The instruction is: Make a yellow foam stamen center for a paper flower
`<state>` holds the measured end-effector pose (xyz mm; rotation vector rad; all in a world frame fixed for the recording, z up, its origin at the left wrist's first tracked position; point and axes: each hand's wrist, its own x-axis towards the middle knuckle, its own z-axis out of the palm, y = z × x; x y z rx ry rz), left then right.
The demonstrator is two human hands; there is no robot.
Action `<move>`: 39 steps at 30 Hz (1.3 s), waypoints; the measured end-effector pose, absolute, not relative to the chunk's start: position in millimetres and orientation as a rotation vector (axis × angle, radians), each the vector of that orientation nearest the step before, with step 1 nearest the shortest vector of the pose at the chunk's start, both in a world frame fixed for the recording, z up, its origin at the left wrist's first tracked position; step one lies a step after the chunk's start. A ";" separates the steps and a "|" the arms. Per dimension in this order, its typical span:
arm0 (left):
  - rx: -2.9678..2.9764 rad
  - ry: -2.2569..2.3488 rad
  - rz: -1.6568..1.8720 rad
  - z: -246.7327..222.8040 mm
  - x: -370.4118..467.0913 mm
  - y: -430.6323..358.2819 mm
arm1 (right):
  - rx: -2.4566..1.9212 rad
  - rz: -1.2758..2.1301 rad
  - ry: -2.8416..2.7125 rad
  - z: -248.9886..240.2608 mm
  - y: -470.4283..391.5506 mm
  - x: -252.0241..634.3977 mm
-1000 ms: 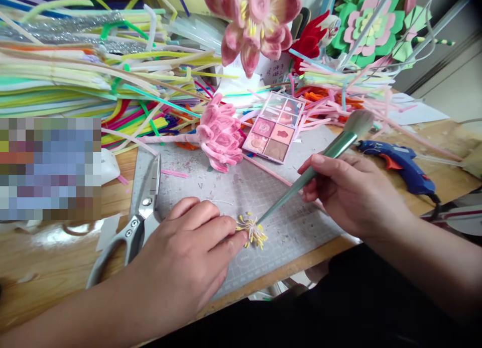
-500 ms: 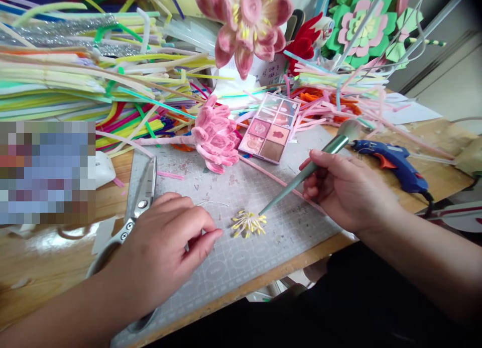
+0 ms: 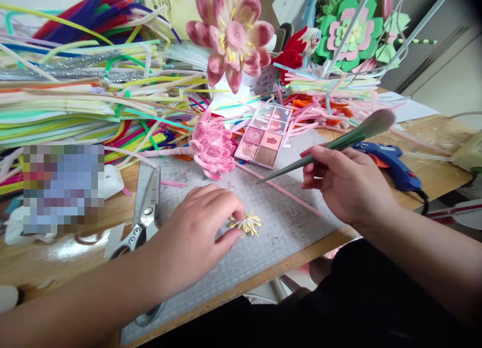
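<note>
My left hand (image 3: 199, 222) is at the left edge of a small cluster of yellow-tipped flower stamens (image 3: 249, 224) lying on the grey cutting mat (image 3: 278, 237). Thumb and curled forefinger are apart, on either side of that edge. My right hand (image 3: 344, 182) grips a green makeup brush (image 3: 320, 154) by its handle, the bristles pointing up and right and the thin end down and left above the mat. Behind the stamens lie a pink fuzzy flower (image 3: 211, 146) on its side and an eyeshadow palette (image 3: 264, 135) with its pans showing.
Scissors (image 3: 150, 207) lie left of my left hand. A blue glue gun (image 3: 399, 167) rests beyond my right hand. Heaps of pipe cleaners (image 3: 68, 99) fill the back left. A large pink flower (image 3: 235, 34) stands at the back. One pink pipe cleaner (image 3: 289, 195) crosses the mat.
My left hand has moved right to the stamens, its thumb and forefinger now spread around their edge. The brush has tilted flatter in my right hand, its thin end lifting away from the stamens.
</note>
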<state>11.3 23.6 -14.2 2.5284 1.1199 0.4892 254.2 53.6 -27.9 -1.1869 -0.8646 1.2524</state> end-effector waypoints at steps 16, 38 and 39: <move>2.421 1.408 0.628 -8.3 3.0 54.7 | -1.249 0.550 -1.240 -1.6 40.2 306.9; 2.582 1.263 0.413 -26.0 -1.0 32.3 | -1.136 0.586 -2.480 -23.9 28.0 230.3; 2.570 1.271 0.401 -26.6 -1.1 32.3 | -1.172 0.601 -2.484 -25.0 29.4 225.1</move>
